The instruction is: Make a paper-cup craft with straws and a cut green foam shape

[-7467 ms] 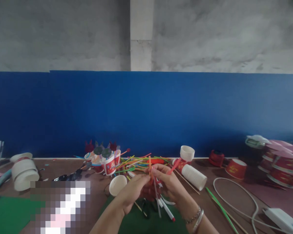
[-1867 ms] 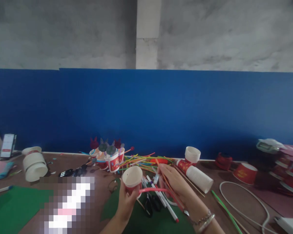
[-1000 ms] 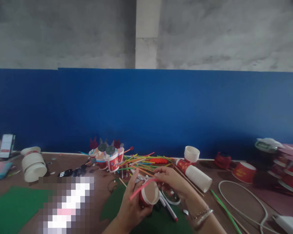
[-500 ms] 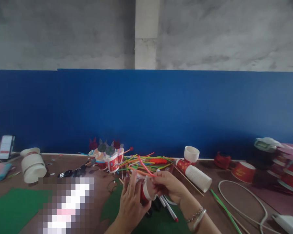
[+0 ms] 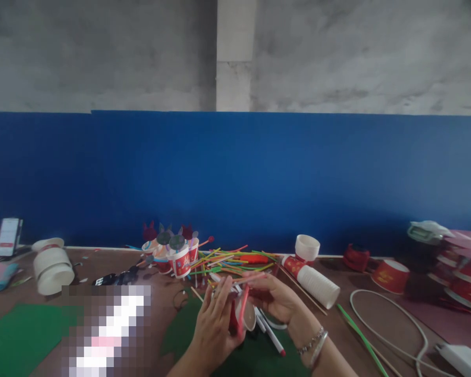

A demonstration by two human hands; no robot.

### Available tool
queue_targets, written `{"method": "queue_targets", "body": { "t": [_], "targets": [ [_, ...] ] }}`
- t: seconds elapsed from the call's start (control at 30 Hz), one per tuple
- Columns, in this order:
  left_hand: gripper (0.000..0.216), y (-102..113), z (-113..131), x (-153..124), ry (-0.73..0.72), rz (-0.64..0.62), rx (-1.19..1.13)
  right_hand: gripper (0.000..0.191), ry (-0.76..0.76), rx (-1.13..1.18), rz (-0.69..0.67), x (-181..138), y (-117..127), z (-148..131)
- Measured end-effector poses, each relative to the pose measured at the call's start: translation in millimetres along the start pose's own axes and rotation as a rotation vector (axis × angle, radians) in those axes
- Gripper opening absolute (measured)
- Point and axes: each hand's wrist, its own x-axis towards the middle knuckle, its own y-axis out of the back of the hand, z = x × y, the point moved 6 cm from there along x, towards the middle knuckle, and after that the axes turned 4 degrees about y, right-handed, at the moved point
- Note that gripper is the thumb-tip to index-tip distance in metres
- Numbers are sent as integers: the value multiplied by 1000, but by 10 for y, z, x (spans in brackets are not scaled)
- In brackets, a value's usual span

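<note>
Near the bottom middle, my left hand is wrapped round a small red-and-white paper cup, whose open mouth faces right. A thin red pipe cleaner runs across the cup's rim, its lower end close to my left thumb. My right hand is bent over the cup's far side, its fingertips closed at the pipe cleaner's upper end; the fingers partly hide it. Below the hands, white markers, one red-tipped, lie on dark green paper.
Behind the hands lies a pile of coloured pipe cleaners, beside decorated paper cups. A cup stack lies to the right, near a white cable and a green strip. Green paper and white cups are at left.
The red pipe cleaner, which pointed up and away from the cup, now lies down across its rim. My right hand has shifted slightly, and the cup's mouth shows more.
</note>
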Motion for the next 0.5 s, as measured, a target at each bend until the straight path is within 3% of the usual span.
{"method": "queue_targets", "body": {
  "t": [0.2,0.37,0.5],
  "targets": [
    [48,58,70,31,-100,-22,29,5,-31,77,109,32,52,14],
    [50,83,72,40,-110,-8,35,21,-22,55,-7,26,44,-10],
    [51,102,74,50,-112,23,40,20,11,-85,-128,-22,20,-70]
  ]
}}
